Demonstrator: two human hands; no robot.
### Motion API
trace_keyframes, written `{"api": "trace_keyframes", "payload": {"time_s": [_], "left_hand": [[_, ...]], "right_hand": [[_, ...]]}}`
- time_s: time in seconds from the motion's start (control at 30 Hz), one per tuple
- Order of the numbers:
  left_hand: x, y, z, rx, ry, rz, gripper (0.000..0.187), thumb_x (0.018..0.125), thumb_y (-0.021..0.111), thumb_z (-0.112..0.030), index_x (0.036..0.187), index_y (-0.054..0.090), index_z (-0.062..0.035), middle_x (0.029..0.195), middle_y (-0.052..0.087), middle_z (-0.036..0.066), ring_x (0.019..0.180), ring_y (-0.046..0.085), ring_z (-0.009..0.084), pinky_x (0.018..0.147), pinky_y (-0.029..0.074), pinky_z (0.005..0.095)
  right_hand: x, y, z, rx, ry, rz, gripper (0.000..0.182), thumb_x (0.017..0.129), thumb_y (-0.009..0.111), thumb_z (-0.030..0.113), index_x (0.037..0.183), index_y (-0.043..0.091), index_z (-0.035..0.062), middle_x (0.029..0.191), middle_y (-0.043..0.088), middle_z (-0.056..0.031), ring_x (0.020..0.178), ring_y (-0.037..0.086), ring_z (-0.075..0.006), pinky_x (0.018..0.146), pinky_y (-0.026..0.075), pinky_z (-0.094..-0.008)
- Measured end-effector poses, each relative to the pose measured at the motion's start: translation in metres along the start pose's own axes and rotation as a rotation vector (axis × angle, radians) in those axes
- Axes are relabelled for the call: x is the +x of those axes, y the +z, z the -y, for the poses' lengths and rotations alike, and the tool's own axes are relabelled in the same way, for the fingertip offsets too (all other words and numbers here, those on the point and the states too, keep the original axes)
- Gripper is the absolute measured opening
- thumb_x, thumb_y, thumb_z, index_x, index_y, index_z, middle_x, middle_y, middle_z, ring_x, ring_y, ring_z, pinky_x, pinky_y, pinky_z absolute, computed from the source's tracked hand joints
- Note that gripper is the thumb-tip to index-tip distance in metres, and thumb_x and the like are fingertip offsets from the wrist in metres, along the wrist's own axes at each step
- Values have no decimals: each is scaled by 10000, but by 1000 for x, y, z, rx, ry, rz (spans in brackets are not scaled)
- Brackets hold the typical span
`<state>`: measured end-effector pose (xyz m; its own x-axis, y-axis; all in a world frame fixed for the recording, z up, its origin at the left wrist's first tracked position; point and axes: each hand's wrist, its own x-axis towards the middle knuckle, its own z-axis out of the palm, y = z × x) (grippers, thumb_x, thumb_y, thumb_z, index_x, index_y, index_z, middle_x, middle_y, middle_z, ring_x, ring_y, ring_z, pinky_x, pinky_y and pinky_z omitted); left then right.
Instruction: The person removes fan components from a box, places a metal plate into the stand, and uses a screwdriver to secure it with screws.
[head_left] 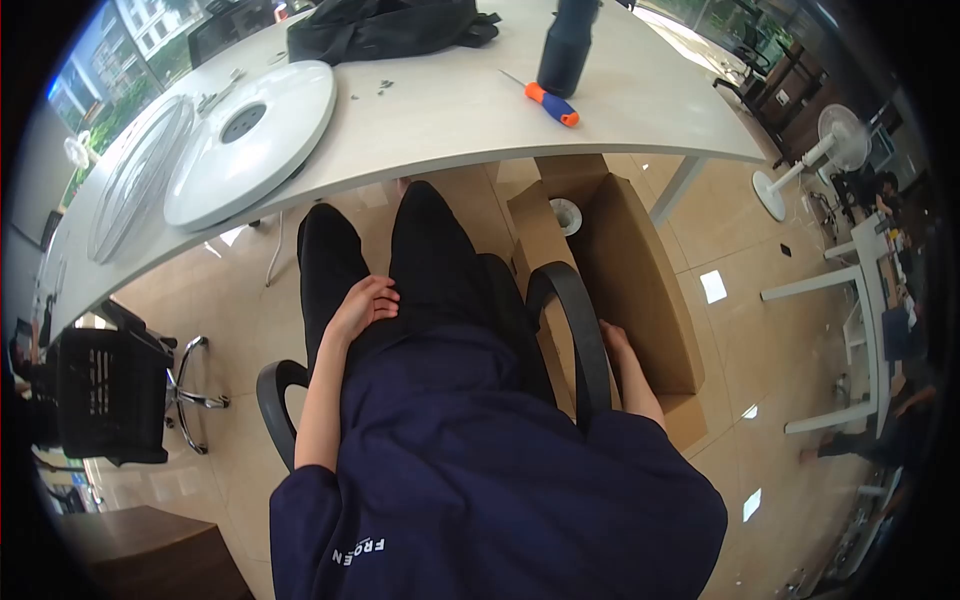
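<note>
My left hand rests on my lap over the dark trousers, fingers loosely curled and holding nothing I can see. Down at my right side, my right hand reaches into a tall open cardboard box beside the chair. The black armrest passes close to that hand, and its fingers are mostly hidden. Inside the box near its far end is a white ring-shaped part. On the table lie a round white base with a dark centre and a fan grille.
The white table spans the front, carrying an orange-and-blue screwdriver, a dark bottle, a black bag and several small dark pieces. A white standing fan is at right, an office chair at left.
</note>
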<state>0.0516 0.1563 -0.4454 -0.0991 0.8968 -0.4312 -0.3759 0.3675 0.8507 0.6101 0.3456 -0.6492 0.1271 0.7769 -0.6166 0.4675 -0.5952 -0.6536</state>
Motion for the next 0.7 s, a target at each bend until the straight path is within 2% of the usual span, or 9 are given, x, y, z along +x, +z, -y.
{"api": "trace_keyframes", "payload": {"time_s": [0.07, 0.17, 0.27, 0.37, 0.4, 0.5, 0.57, 0.63, 0.7], "left_hand": [[-8, -3, 2, 39, 13, -9, 235, 1036, 518, -225, 1141, 559, -19, 918, 660, 105, 775, 679, 186, 719, 584, 320], [-4, -1, 2, 40, 45, -11, 195, 1048, 490, -187, 1149, 547, -31, 920, 656, 95, 743, 677, 175, 695, 587, 320], [1, -1, 3, 31, 26, 27, 206, 1054, 482, -202, 1150, 544, -31, 916, 651, 96, 724, 674, 173, 681, 588, 315], [-1, -6, 3, 24, 33, 35, 219, 1059, 478, -223, 1153, 553, -41, 921, 659, 95, 734, 674, 169, 678, 587, 310], [1, -5, 2, 25, 27, 32, 216, 1061, 473, -220, 1153, 544, -37, 915, 652, 96, 724, 672, 168, 674, 587, 307], [1, -4, 1, 23, 27, 45, 209, 1061, 471, -212, 1145, 542, -34, 905, 649, 98, 715, 671, 168, 669, 590, 305], [2, -6, 3, 17, 32, 39, 204, 1059, 474, -208, 1134, 551, -35, 899, 653, 99, 713, 672, 171, 666, 592, 309], [1, -5, 1, 21, 45, 54, 201, 1057, 478, -207, 1126, 558, -36, 895, 656, 100, 711, 674, 175, 667, 593, 312], [0, -8, 4, 24, 45, 24, 217, 1053, 483, -218, 1143, 555, -34, 894, 662, 99, 706, 673, 177, 660, 592, 316]], "right_hand": [[0, 19, -7, 351, -20, 305, 486, 951, 603, 416, 1316, 594, 96, 1195, 644, -117, 968, 617, -214, 790, 500, -402], [69, 42, -4, 351, -84, 322, 605, 920, 648, 481, 1416, 487, 175, 1167, 623, -77, 953, 604, -198, 744, 488, -361], [4, 31, 115, 333, -236, 168, 662, 922, 638, 507, 1488, 399, 260, 1360, 545, -116, 1060, 610, -264, 835, 525, -493], [7, 42, 186, 434, -356, 160, 653, 941, 624, 463, 1522, 374, 299, 1464, 487, -128, 1236, 553, -372, 910, 487, -582], [10, 48, 202, 438, -364, 154, 653, 941, 624, 463, 1522, 374, 299, 1464, 487, -128, 1236, 553, -372, 910, 487, -582], [27, 71, 226, 404, -356, 169, 573, 953, 603, 386, 1487, 462, 237, 1488, 486, -150, 1318, 501, -366, 1020, 436, -548], [71, 92, 215, 260, -466, 220, 524, 988, 549, 306, 1483, 474, 150, 1515, 460, -140, 1391, 433, -345, 1061, 428, -467], [88, 109, 211, 188, -509, 62, 485, 977, 530, 234, 1442, 519, 96, 1478, 511, -149, 1388, 450, -281, 1090, 400, -364], [81, 107, 211, 155, -476, 13, 496, 958, 529, 173, 1449, 515, 103, 1474, 516, -160, 1378, 466, -279, 1100, 386, -345]]}}
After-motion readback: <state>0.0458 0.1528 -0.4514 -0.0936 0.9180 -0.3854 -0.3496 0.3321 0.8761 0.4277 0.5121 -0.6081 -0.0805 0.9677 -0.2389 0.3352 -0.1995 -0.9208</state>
